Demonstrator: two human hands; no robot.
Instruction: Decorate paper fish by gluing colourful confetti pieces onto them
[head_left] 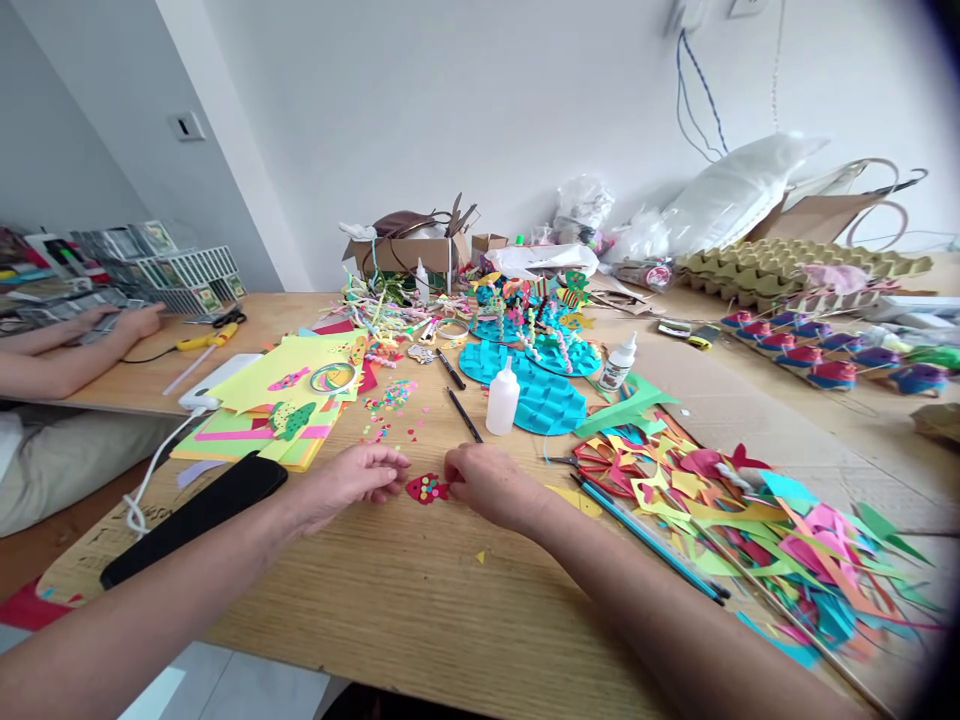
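Observation:
A small red paper fish [426, 488] with colored dots lies on the wooden table between my hands. My right hand [491, 482] has its fingers closed at the fish's tail end. Just left of the fish is my left hand [367, 474], fingers curled but apart, with nothing visible in them. Beyond them lie scattered paper dots [391, 396], a black pencil [465, 414] and a black pen [451, 369]. A white squeeze bottle [502, 398] stands upright beside blue woven paper [551, 393].
Colored paper scraps [757, 540] and blue sticks [645, 535] lie at the right. Yellow paper sheets [262, 375] and a black phone-like object [191, 515] are at the left. Another person's hands [139, 320] hold something at the far left. Egg trays [795, 268] stand behind.

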